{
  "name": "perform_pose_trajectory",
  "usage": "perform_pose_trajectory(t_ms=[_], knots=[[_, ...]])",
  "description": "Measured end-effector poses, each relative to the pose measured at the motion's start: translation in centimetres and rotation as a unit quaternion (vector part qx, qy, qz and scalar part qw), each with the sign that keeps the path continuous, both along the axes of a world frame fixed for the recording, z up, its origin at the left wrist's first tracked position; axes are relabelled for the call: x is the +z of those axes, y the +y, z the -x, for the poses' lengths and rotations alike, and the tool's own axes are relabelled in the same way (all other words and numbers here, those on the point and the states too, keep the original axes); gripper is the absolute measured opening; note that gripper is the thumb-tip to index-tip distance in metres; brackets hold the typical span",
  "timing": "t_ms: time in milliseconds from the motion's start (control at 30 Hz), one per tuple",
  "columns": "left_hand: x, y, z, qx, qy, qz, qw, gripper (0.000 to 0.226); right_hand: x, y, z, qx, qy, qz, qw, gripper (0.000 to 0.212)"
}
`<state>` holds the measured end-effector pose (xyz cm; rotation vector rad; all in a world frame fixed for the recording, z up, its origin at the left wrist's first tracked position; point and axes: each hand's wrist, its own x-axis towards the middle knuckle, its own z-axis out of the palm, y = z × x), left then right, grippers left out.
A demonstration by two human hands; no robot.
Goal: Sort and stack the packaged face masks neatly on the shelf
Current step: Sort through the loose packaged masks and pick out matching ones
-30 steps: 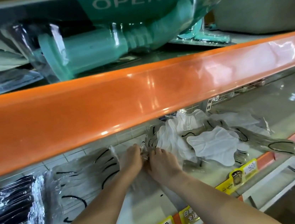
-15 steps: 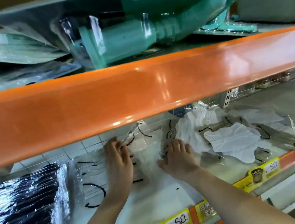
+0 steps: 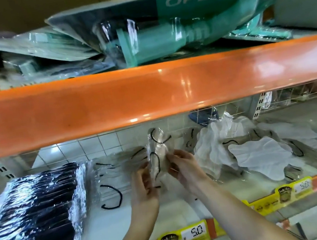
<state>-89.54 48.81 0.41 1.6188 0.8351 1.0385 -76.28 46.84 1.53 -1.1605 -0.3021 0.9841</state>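
At frame centre my left hand (image 3: pixel 144 183) and right hand (image 3: pixel 183 166) pinch one clear packaged mask (image 3: pixel 158 155) upright above the shelf (image 3: pixel 106 222). Black mask packs (image 3: pixel 35 210) lie lower left, loose white masks (image 3: pixel 258 155) right; the orange beam (image 3: pixel 150 93) hides the shelf's back.

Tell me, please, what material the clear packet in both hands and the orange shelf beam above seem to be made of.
The clear crinkled packet with a white mask and black ear loops, held by the left hand and the right hand, looks like thin glossy plastic film: it wrinkles and glints. The wide glossy orange shelf beam looks like painted metal, judging by its smooth, sharp highlights, though hard plastic is possible.
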Motion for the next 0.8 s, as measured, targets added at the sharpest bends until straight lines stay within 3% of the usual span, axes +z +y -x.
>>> perform_pose_trajectory(t_ms=[133, 200, 300, 367, 433, 467, 533, 633, 733, 800], knots=[[0.2, 2.4, 2.3, 0.01, -0.173, 0.108, 0.979, 0.028, -0.2, 0.1, 0.9, 0.003, 0.054, -0.002, 0.999, 0.02], [0.8, 3.7, 3.4, 0.041, -0.207, 0.178, 0.961, 0.015, -0.6, -0.1, 1.8, 0.015, 0.074, -0.012, 0.997, 0.021], [1.7, 4.9, 4.7, 0.026, -0.164, 0.185, 0.969, 0.011, -1.0, -0.3, 3.1, 0.042, 0.098, -0.019, 0.994, 0.02], [2.1, 5.0, 5.0, -0.016, -0.168, 0.222, 0.96, 0.046, -1.5, -0.3, 3.5, 0.047, 0.102, -0.018, 0.993, 0.018], [2.2, 4.6, 5.2, -0.015, -0.164, 0.226, 0.96, 0.028, -1.9, -0.1, 3.9, 0.041, 0.1, -0.011, 0.994, 0.017], [2.4, 4.3, 5.2, -0.012, -0.141, 0.194, 0.971, 0.031, -2.1, -0.1, 4.1, 0.043, 0.099, -0.01, 0.994, 0.017], [1.9, 4.2, 5.7, 0.011, -0.079, 0.144, 0.986, 0.062, -2.2, -0.2, 4.3, 0.054, 0.114, -0.014, 0.992, 0.014], [0.2, 5.4, 6.6, 0.054, -0.02, 0.117, 0.992, 0.047, -1.7, -0.3, 3.1, 0.052, 0.129, -0.014, 0.99, 0.004], [-0.4, 6.3, 7.3, 0.08, 0.015, 0.094, 0.992, 0.038, -1.3, 0.0, 1.3, 0.026, 0.034, 0.023, 0.999, 0.011], [-0.7, 6.7, 7.7, 0.09, 0.053, 0.072, 0.992, 0.038, -1.5, 0.2, 0.6, 0.002, -0.175, 0.096, 0.98, 0.01]])
